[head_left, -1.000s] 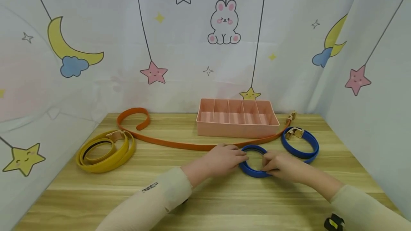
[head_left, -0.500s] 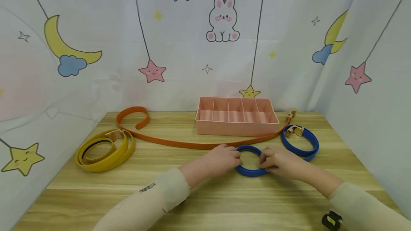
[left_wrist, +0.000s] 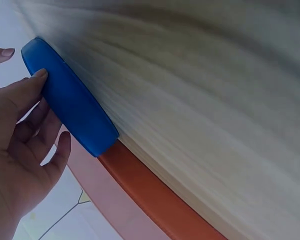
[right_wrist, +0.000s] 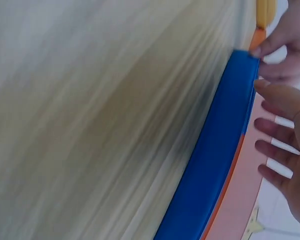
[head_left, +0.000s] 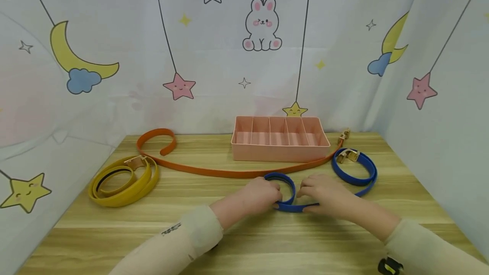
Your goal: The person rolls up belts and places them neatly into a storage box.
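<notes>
A blue belt lies partly coiled on the table, its gold buckle at the right-hand loop. My left hand pinches the smaller left loop, the thumb on its near outer face and fingers behind, as the left wrist view shows the blue band upright on edge. Just right of that loop, my right hand has its fingers spread, with the thumb at the strap. In the right wrist view its fingers stand apart beyond the blue strap. Part of the strap is hidden behind the right hand.
Behind the hands an orange belt stretches across the table. A pink divided box stands at the back. To the left lies a coiled yellow belt. Printed curtains enclose the wooden table.
The left loop has shifted left with my left hand. My right hand's fingers have come off the loop and spread, and a length of blue strap now shows between the hands.
</notes>
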The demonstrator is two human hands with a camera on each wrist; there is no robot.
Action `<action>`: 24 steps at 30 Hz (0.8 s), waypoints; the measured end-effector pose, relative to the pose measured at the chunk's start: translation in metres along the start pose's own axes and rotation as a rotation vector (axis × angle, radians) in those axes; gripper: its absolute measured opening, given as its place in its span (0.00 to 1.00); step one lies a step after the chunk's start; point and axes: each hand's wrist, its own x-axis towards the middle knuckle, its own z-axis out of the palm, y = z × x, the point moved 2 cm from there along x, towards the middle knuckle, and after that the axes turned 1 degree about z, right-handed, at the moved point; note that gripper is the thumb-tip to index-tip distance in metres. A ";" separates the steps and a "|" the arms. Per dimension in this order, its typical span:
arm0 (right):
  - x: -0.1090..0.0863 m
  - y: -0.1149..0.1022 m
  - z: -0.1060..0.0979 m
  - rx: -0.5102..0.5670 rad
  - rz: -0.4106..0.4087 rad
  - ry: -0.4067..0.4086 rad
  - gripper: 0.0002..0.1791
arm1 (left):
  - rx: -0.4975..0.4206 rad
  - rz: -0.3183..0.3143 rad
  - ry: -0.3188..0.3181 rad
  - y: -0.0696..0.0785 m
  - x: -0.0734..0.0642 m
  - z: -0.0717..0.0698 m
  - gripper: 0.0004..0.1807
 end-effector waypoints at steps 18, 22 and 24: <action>0.021 -0.022 0.008 -0.063 -0.054 0.004 0.09 | -0.274 -0.065 0.002 0.006 -0.001 0.002 0.12; 0.020 -0.025 0.010 -0.024 -0.106 0.070 0.09 | -0.459 -0.107 -0.052 0.001 0.000 0.007 0.07; 0.019 -0.027 0.010 -0.008 -0.120 0.097 0.09 | -0.516 -0.123 -0.072 -0.001 0.001 0.008 0.07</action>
